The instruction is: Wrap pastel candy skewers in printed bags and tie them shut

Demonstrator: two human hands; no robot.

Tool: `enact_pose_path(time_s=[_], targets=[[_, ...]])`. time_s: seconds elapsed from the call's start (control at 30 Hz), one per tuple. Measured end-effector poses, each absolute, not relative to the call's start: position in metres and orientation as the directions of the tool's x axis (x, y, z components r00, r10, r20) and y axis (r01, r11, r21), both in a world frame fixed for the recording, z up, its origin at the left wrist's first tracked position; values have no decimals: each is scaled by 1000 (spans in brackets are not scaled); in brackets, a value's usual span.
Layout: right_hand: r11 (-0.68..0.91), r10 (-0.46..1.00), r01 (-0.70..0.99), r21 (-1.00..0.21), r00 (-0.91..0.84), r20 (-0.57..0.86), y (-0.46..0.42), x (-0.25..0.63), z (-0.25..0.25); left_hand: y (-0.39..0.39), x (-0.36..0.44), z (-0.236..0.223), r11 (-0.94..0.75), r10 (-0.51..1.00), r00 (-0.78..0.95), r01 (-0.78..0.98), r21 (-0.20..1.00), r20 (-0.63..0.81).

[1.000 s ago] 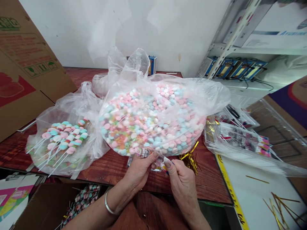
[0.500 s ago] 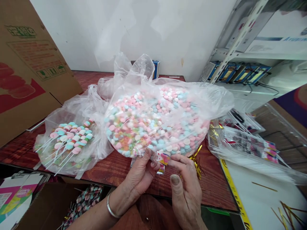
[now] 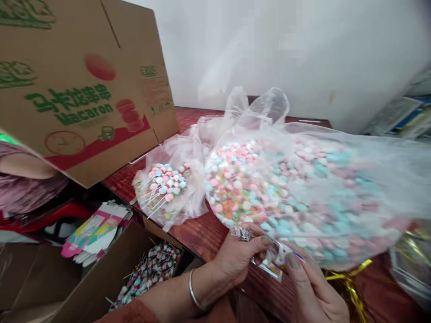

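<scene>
My left hand (image 3: 239, 256), with a silver bangle at its wrist, is closed on one end of a small printed clear plastic wrapper (image 3: 273, 261). My right hand (image 3: 314, 287) pinches the wrapper's pink-and-white end between thumb and fingers. Whether anything is inside the wrapper is hard to make out. Just beyond both hands lies a large clear bag (image 3: 256, 193) full of pink, white, blue and orange candies. To its left, marshmallow-like candies on white sticks (image 3: 167, 181) rest on a smaller clear bag (image 3: 198, 204).
A large printed cardboard box (image 3: 101, 89) stands at the back left. Below the table edge, an open carton (image 3: 111, 264) contains many wrapped candy sticks (image 3: 153, 269) and sits by flat printed cards (image 3: 97, 229). Gold ties (image 3: 353, 287) lie at right. Another person's arm (image 3: 25, 163) shows far left.
The view has swung left, bringing more of the cardboard box and the lower carton into sight. My right thumb has closed onto the wrapper's end, where it stood apart before.
</scene>
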State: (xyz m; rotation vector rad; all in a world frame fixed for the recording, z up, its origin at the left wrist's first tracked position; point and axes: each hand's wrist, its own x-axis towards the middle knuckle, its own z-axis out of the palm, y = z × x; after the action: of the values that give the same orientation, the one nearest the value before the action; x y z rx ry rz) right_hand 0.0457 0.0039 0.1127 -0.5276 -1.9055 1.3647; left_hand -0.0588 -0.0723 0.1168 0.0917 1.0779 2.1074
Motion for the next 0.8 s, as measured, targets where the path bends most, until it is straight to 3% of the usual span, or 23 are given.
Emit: enact_pose_path(time_s=[0.17, 0.3, 0.37, 0.47, 0.63, 0.8], targets=[[553, 488, -128, -824, -751, 444, -12, 10, 126, -116, -97, 111, -489, 517, -805, -557, 671, -292], [544, 399, -219, -810, -782, 479, -42, -46, 138, -183, -136, 110, -668, 241, -913, -403, 626, -330], [441, 290, -183, -879, -897, 333, -64, -87, 140, -217, -148, 111, -721, 94, -939, -293, 628, -331], [320, 93, 11, -947, -995, 20, -105, -157, 135, -256, -157, 113, -758, -34, -952, -173, 629, -303], [302, 92, 192, -934, -981, -172, -159, -256, 107, -288, -162, 101, -765, -97, -946, -129, 631, -311], [165, 130, 313, -935, -947, -294, -177, -280, 79, -299, -170, 83, -780, -132, -937, -104, 618, -325]])
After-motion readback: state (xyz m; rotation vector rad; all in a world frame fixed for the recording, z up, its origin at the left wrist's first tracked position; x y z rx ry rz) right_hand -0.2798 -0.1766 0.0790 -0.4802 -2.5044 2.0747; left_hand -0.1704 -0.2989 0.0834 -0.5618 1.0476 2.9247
